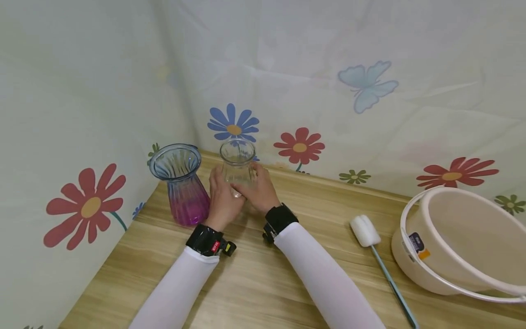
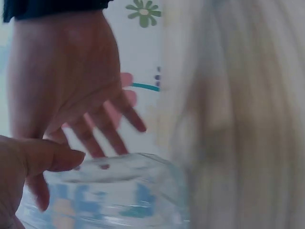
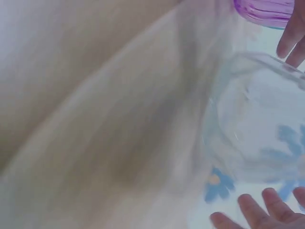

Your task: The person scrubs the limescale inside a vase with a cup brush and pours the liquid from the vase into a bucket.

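A clear glass vase (image 1: 237, 172) stands near the back edge of the table, between my two hands. My left hand (image 1: 225, 203) is at its left side, beside a second vase (image 1: 186, 196) that fades from blue to purple. On the other side is my right hand (image 1: 263, 191), its fingers spread and fairly straight in the left wrist view. The thumbs cross in front of the clear vase (image 2: 128, 191). In the right wrist view, a small gap shows between the right fingertips (image 3: 248, 205) and the glass. Whether the left fingers touch it, I cannot tell.
A long-handled sponge brush (image 1: 365, 230) lies on the wooden table (image 1: 255, 292) to the right. Beyond it stands a cream bucket (image 1: 429, 256) with its handle lowered. A flower-printed curtain (image 1: 304, 87) hangs behind and along the left side.
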The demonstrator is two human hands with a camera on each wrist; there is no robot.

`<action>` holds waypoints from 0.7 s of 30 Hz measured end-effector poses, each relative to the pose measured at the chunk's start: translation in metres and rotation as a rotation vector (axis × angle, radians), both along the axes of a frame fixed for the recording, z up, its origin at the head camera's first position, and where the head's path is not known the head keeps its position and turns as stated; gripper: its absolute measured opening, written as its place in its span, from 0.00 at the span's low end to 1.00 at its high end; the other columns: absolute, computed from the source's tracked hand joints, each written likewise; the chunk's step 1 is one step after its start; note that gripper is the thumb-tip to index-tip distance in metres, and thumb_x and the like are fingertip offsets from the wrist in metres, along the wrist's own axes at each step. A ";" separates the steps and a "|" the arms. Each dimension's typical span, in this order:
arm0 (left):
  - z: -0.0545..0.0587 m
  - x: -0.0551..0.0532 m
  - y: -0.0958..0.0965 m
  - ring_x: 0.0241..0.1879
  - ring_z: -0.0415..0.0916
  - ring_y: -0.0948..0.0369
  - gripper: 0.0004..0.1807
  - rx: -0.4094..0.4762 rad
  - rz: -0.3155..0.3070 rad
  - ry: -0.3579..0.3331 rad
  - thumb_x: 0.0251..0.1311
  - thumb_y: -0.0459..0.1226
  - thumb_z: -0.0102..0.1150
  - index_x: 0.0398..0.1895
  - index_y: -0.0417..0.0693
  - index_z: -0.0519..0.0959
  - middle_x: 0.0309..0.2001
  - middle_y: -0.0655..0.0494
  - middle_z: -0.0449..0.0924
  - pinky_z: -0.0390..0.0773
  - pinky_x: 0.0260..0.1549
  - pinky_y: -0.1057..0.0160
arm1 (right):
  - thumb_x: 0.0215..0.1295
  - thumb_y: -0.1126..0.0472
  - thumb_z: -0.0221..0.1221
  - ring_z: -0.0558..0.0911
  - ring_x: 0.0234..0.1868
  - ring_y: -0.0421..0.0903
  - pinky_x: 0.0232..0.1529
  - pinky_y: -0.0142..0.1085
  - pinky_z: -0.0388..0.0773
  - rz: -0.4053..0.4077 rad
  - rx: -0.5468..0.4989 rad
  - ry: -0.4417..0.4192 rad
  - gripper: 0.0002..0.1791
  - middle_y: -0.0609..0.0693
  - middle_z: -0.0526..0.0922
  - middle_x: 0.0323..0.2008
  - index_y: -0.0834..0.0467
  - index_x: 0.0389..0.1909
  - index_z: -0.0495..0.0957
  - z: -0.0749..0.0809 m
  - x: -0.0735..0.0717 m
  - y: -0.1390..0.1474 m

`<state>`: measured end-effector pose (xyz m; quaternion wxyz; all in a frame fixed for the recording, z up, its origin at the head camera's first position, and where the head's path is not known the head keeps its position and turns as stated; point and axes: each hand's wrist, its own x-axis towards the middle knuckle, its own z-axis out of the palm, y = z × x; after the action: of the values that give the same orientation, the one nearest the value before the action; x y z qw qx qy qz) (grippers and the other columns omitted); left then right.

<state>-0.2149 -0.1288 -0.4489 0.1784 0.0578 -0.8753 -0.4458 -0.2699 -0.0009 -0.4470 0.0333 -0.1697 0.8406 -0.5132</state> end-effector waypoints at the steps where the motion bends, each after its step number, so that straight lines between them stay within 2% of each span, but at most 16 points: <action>1: 0.003 0.001 0.002 0.77 0.50 0.35 0.59 -0.012 -0.002 -0.009 0.52 0.34 0.72 0.81 0.33 0.43 0.79 0.29 0.44 0.57 0.77 0.40 | 0.64 0.42 0.69 0.63 0.78 0.56 0.77 0.53 0.62 -0.008 0.024 0.004 0.52 0.60 0.61 0.78 0.60 0.80 0.55 0.002 0.002 0.005; 3: 0.011 0.005 0.005 0.78 0.49 0.36 0.62 -0.030 -0.009 -0.025 0.53 0.40 0.75 0.81 0.34 0.42 0.79 0.30 0.42 0.59 0.76 0.39 | 0.68 0.40 0.64 0.62 0.79 0.57 0.77 0.55 0.62 -0.023 0.093 0.033 0.49 0.60 0.59 0.79 0.58 0.80 0.55 0.007 0.007 0.017; 7: 0.026 0.014 0.011 0.78 0.49 0.37 0.63 -0.061 -0.013 -0.052 0.56 0.47 0.75 0.81 0.35 0.41 0.79 0.31 0.43 0.63 0.73 0.37 | 0.75 0.40 0.57 0.62 0.79 0.59 0.78 0.57 0.61 -0.053 0.264 0.165 0.42 0.61 0.60 0.78 0.58 0.80 0.57 0.012 0.016 0.045; 9: 0.034 0.019 0.014 0.77 0.50 0.37 0.61 -0.069 -0.010 -0.049 0.57 0.49 0.74 0.81 0.34 0.43 0.79 0.31 0.44 0.65 0.71 0.36 | 0.76 0.40 0.56 0.62 0.78 0.60 0.78 0.58 0.59 -0.081 0.338 0.227 0.40 0.61 0.61 0.77 0.58 0.79 0.60 0.015 0.021 0.059; 12: 0.043 0.025 0.017 0.78 0.47 0.37 0.59 -0.090 0.000 -0.033 0.58 0.51 0.72 0.79 0.33 0.46 0.78 0.29 0.44 0.67 0.69 0.35 | 0.75 0.41 0.58 0.62 0.77 0.62 0.78 0.60 0.55 -0.129 0.407 0.271 0.38 0.61 0.64 0.76 0.57 0.77 0.64 0.022 0.031 0.079; 16: 0.051 0.031 0.018 0.80 0.42 0.37 0.59 -0.119 0.016 -0.035 0.59 0.54 0.69 0.79 0.32 0.46 0.79 0.29 0.41 0.66 0.69 0.34 | 0.73 0.41 0.60 0.62 0.76 0.65 0.77 0.64 0.53 -0.162 0.491 0.245 0.37 0.62 0.65 0.76 0.56 0.75 0.67 0.031 0.046 0.102; 21: 0.055 0.040 0.016 0.81 0.41 0.38 0.60 -0.112 -0.014 -0.109 0.61 0.56 0.67 0.81 0.31 0.42 0.80 0.29 0.40 0.62 0.72 0.34 | 0.73 0.37 0.58 0.60 0.76 0.69 0.74 0.69 0.51 -0.150 0.568 0.137 0.39 0.63 0.62 0.77 0.56 0.76 0.67 0.038 0.063 0.125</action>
<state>-0.1748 -0.1124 -0.3937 0.1303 0.0658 -0.9077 -0.3934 -0.2070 0.1244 -0.4089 -0.0151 -0.1253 0.9610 -0.2460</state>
